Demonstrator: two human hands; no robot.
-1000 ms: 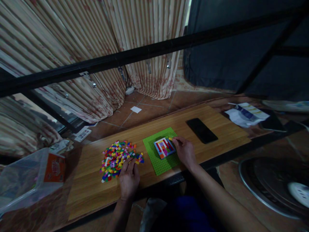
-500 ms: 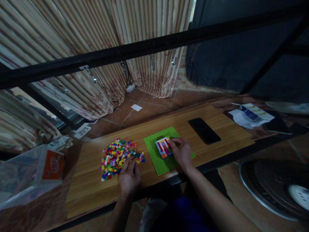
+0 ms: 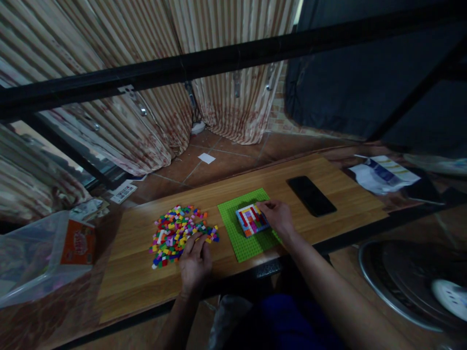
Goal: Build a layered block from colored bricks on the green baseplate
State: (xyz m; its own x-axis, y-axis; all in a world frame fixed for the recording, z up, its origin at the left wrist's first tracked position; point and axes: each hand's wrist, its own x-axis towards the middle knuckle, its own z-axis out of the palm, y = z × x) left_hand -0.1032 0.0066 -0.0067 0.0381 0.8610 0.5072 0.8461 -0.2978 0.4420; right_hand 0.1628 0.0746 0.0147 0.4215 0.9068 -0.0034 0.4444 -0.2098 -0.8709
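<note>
A small block of stacked toy bricks (image 3: 250, 221), white and light blue at its edges with red, purple and orange on top, sits on a green studded baseplate (image 3: 246, 250). My right hand (image 3: 280, 219) is at the block's far right corner, thumb and forefinger pinched together. Whatever is between those fingertips is hidden. To the left lies a loose heap of small coloured bricks (image 3: 175, 233). At the heap's near right edge rests my left hand (image 3: 196, 265), its fingers curled together among the bricks; I cannot make out what they hold.
A black phone (image 3: 311, 195) lies on the wooden board (image 3: 127, 287), right of the baseplate. A clear plastic bin (image 3: 40, 262) with an orange label stands at the left. Across the far side runs a black metal bar (image 3: 215, 63). A round stool-like object (image 3: 397, 282) is at the right.
My right hand has shifted slightly up and right along the block's far right corner, uncovering more of its right side. My left hand stays at the heap with little movement. The view has tilted slightly.
</note>
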